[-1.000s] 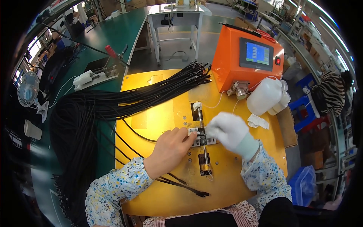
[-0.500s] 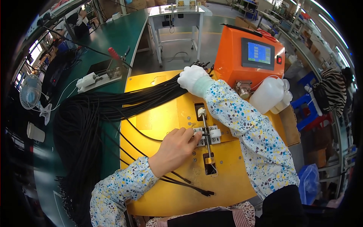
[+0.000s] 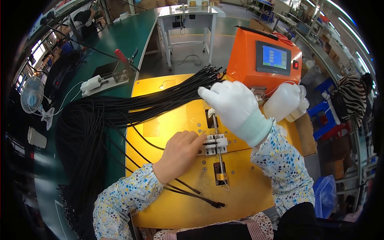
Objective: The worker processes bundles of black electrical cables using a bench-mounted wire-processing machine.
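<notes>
My bare left hand (image 3: pixel 180 150) is closed beside a small white clamping block (image 3: pixel 216 145), its fingertips at the block's left side. A black cable (image 3: pixel 150 142) runs under this hand, and a short dark length shows across the block; the pinch itself is partly hidden. Through the block passes a thin metal rod (image 3: pixel 221 157). My right hand (image 3: pixel 234 106), in a white glove, hovers over the plate beyond the block. Its forefinger stretches left near a thick bundle of black cables (image 3: pixel 168 94), with nothing visible in it. The other fingertips are partly hidden.
The yellow plate (image 3: pixel 248 192) carries an orange machine (image 3: pixel 244 56) with a screen, at the far right. White plastic bottles (image 3: pixel 282 100) stand next to it. Loose cable ends (image 3: pixel 214 203) lie near me. A green table (image 3: pixel 116 44) holds a small fan (image 3: pixel 32 96).
My right hand has moved off the cable bundle, toward me and right, and its fist has loosened. The bundle's ends now show. My left hand has shifted slightly left.
</notes>
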`<control>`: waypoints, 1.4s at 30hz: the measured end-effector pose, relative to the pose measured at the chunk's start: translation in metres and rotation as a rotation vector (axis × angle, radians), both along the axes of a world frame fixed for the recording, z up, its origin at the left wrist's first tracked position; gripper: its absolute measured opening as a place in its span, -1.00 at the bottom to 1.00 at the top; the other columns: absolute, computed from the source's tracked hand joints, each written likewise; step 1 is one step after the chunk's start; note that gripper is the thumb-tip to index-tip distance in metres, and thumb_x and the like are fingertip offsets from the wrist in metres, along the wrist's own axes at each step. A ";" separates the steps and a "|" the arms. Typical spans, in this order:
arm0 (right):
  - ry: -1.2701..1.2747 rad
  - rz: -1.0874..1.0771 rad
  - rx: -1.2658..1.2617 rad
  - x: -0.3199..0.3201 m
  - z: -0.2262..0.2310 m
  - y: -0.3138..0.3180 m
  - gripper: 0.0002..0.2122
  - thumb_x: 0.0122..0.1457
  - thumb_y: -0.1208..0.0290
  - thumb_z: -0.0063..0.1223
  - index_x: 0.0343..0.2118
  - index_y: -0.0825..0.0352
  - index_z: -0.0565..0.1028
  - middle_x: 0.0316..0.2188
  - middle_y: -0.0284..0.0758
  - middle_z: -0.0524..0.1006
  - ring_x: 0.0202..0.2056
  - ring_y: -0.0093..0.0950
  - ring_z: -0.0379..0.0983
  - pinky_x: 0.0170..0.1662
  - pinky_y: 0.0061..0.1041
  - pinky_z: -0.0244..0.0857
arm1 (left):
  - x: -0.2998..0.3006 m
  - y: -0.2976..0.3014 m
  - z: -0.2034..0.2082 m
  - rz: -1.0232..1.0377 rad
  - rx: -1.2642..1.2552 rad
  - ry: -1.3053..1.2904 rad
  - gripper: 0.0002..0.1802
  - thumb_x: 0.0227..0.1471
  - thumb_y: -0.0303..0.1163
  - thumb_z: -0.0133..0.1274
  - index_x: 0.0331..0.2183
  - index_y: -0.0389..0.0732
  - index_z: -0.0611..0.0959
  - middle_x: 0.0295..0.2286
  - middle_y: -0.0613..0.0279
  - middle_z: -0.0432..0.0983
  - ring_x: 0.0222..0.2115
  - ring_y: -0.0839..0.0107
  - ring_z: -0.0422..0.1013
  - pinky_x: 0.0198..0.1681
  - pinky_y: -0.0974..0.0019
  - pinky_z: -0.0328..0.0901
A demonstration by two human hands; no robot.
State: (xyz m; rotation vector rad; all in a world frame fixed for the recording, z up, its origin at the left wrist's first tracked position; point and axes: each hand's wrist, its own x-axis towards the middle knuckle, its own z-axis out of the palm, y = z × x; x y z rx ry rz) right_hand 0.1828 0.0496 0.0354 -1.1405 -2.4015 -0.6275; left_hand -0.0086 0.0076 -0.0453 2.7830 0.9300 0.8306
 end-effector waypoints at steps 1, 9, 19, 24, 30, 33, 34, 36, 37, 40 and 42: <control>0.046 0.002 -0.029 0.004 -0.004 -0.004 -0.78 -0.05 0.48 0.06 -0.27 0.22 0.50 -0.51 -0.44 0.43 -0.42 -0.44 0.41 -0.35 -0.46 0.27 | 0.000 0.002 0.001 0.015 -0.039 -0.022 -0.66 -0.20 -0.52 0.17 -0.25 -0.23 0.58 -0.43 0.21 0.43 -0.42 0.26 0.37 -0.33 0.26 0.29; 0.230 -0.091 -0.095 0.018 -0.022 -0.013 -0.86 0.00 0.40 0.16 -0.34 0.21 0.51 -0.52 -0.37 0.42 -0.40 -0.37 0.40 -0.34 -0.39 0.25 | -0.003 0.005 0.011 -0.015 -0.057 0.064 -0.85 -0.12 -0.49 0.12 -0.38 -0.19 0.54 -0.38 0.20 0.45 -0.30 0.22 0.37 -0.17 0.23 0.24; 0.318 0.053 -0.610 0.037 -0.050 -0.060 -0.90 0.00 0.35 0.16 -0.42 0.18 0.50 -0.48 -0.36 0.44 -0.33 -0.30 0.39 -0.28 -0.32 0.26 | -0.001 -0.008 0.031 -0.106 -0.129 0.014 -0.59 -0.15 -0.62 0.02 -0.15 -0.25 0.54 -0.25 0.05 0.40 -0.23 0.13 0.35 -0.15 0.17 0.27; 0.559 0.005 -0.737 0.038 -0.053 -0.057 -0.90 -0.05 0.42 0.23 -0.48 0.29 0.55 -0.51 -0.31 0.50 -0.38 -0.32 0.44 -0.29 -0.35 0.30 | 0.002 -0.005 0.007 -0.110 -0.073 0.011 -0.63 -0.17 -0.59 0.06 -0.19 -0.27 0.60 -0.46 0.18 0.35 -0.42 0.27 0.32 -0.35 0.29 0.31; 0.565 -0.044 -0.599 0.039 -0.033 -0.002 -0.88 0.01 0.45 0.17 -0.38 0.33 0.54 -0.43 -0.25 0.52 -0.28 -0.33 0.50 -0.21 -0.43 0.36 | 0.003 -0.007 0.007 -0.097 -0.095 0.043 -0.55 -0.21 -0.66 0.11 -0.15 -0.26 0.60 -0.44 0.18 0.38 -0.42 0.28 0.34 -0.35 0.31 0.33; 0.277 -0.139 -0.480 0.008 -0.040 0.055 -0.79 0.05 0.35 0.14 -0.24 0.25 0.52 -0.26 -0.25 0.50 -0.19 -0.27 0.49 -0.15 -0.32 0.37 | 0.004 -0.004 0.003 -0.094 -0.079 0.042 -0.55 -0.20 -0.65 0.12 -0.15 -0.26 0.61 -0.45 0.19 0.36 -0.42 0.28 0.34 -0.35 0.31 0.33; 0.183 -0.185 -0.499 -0.004 -0.037 0.071 -0.77 0.07 0.32 0.12 -0.20 0.22 0.51 -0.21 -0.26 0.48 -0.17 -0.26 0.48 -0.13 -0.29 0.37 | 0.005 -0.005 0.003 -0.102 -0.071 0.032 -0.55 -0.20 -0.65 0.13 -0.15 -0.26 0.61 -0.45 0.19 0.36 -0.42 0.28 0.34 -0.35 0.31 0.33; 0.029 -0.192 -0.467 -0.015 -0.042 0.097 -0.76 0.07 0.29 0.13 -0.22 0.28 0.52 -0.25 -0.20 0.50 -0.14 -0.25 0.48 -0.10 -0.32 0.38 | 0.008 -0.004 0.005 -0.117 -0.061 0.021 -0.55 -0.20 -0.64 0.13 -0.14 -0.26 0.61 -0.45 0.19 0.36 -0.41 0.28 0.34 -0.35 0.31 0.33; 0.034 -0.185 -0.465 -0.021 -0.041 0.106 -0.76 0.07 0.29 0.13 -0.22 0.28 0.52 -0.25 -0.20 0.50 -0.14 -0.25 0.48 -0.10 -0.32 0.38 | 0.005 -0.005 0.007 -0.117 -0.063 0.025 -0.55 -0.20 -0.64 0.14 -0.14 -0.25 0.61 -0.45 0.19 0.36 -0.41 0.28 0.34 -0.35 0.31 0.33; -0.274 -0.177 -0.641 -0.036 -0.039 0.131 -0.77 0.05 0.33 0.12 -0.22 0.26 0.58 -0.26 -0.23 0.56 -0.10 -0.30 0.49 -0.12 -0.32 0.40 | 0.004 -0.006 0.007 -0.109 -0.074 0.029 -0.56 -0.20 -0.63 0.14 -0.14 -0.25 0.61 -0.44 0.19 0.36 -0.41 0.28 0.34 -0.35 0.31 0.33; -0.335 -0.138 -0.542 -0.035 -0.046 0.132 -0.80 0.05 0.36 0.11 -0.27 0.28 0.60 -0.30 -0.24 0.57 -0.13 -0.32 0.51 -0.14 -0.31 0.40 | 0.004 -0.005 0.005 -0.103 -0.079 0.024 -0.56 -0.19 -0.62 0.14 -0.14 -0.25 0.61 -0.44 0.19 0.37 -0.41 0.28 0.35 -0.35 0.31 0.33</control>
